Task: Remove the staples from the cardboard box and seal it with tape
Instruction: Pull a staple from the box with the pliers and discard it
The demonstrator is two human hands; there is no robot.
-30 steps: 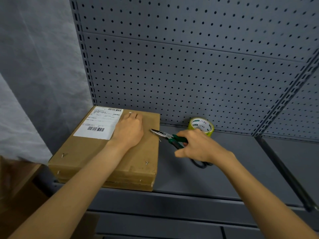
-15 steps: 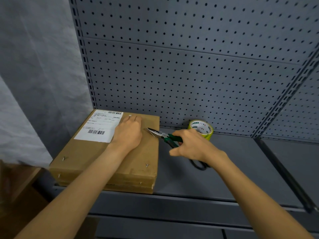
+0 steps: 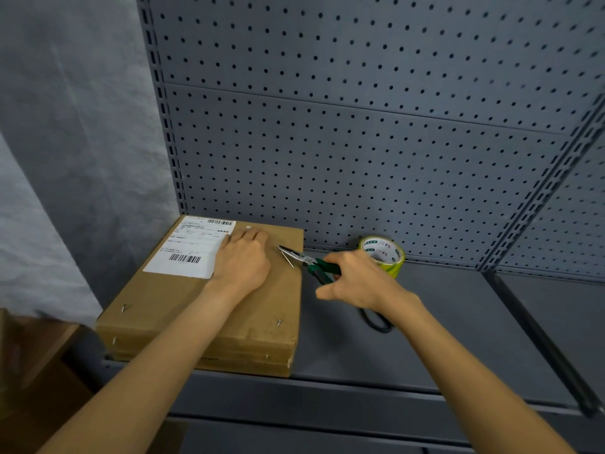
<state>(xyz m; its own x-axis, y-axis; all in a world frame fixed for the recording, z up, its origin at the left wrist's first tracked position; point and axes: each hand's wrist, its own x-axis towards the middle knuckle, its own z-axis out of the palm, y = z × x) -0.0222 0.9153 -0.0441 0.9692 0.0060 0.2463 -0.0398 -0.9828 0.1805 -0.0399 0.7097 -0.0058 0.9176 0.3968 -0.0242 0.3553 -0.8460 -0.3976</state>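
A flat brown cardboard box [image 3: 183, 306] with a white shipping label [image 3: 193, 247] lies on the left of the grey shelf [image 3: 442, 342]. My left hand [image 3: 244, 260] presses flat on the box top beside the label. My right hand [image 3: 357, 278] grips green-handled needle-nose pliers [image 3: 309, 262], whose jaws are spread over the box's far right part. Staples show near the front left corner [image 3: 123, 308], near the front right corner [image 3: 279, 321] and at the far edge [image 3: 248, 227]. A yellow-green tape roll [image 3: 384, 253] stands behind my right hand.
Black scissor handles [image 3: 376, 322] lie on the shelf under my right wrist. A grey pegboard wall [image 3: 360, 142] backs the shelf, with an upright post [image 3: 540, 191] at the right. A brown cardboard box [image 3: 32, 371] sits lower left, below the shelf.
The pliers' tips have moved left from the box's right edge to over the box top near my left hand, and the jaws have spread. My left hand stays pressed on the box.
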